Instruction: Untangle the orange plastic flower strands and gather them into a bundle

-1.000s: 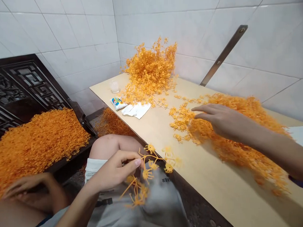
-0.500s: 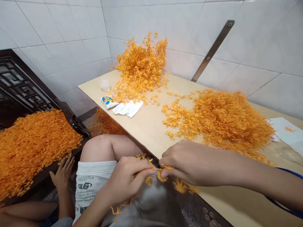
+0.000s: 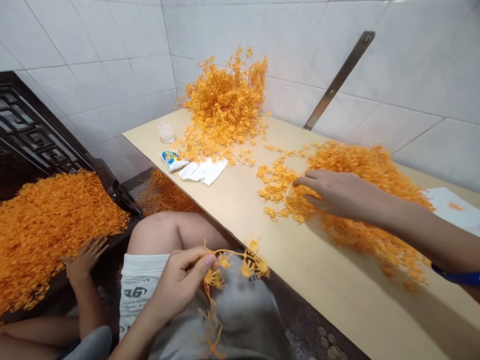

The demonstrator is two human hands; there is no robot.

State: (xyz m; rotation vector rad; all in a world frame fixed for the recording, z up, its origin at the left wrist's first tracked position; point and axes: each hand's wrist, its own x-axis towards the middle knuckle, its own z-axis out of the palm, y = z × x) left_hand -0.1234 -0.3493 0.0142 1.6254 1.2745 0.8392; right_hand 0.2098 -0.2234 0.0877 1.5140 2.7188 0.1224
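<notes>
My left hand is closed over my lap, thumb and fingers pinching an orange plastic flower stem. Its branches, with small spidery blossoms, stick out to the right and hang below the fingers. My right hand is over the table, at the left side of a heap of orange plastic flower pieces. Its fingers and thumb are apart, and nothing shows held in them; whether the fingertips touch the pieces I cannot tell. A blue band circles the right wrist.
A taller heap of orange sprays stands at the table's far end, near a glass, a small packet and white paper. Left, another person's hand rests beside a bench piled with orange pieces.
My right hand has left the stem and moved up and right to the heap on the table. My left hand keeps the stem, slightly lower and left. The other person's hand shifted left.
</notes>
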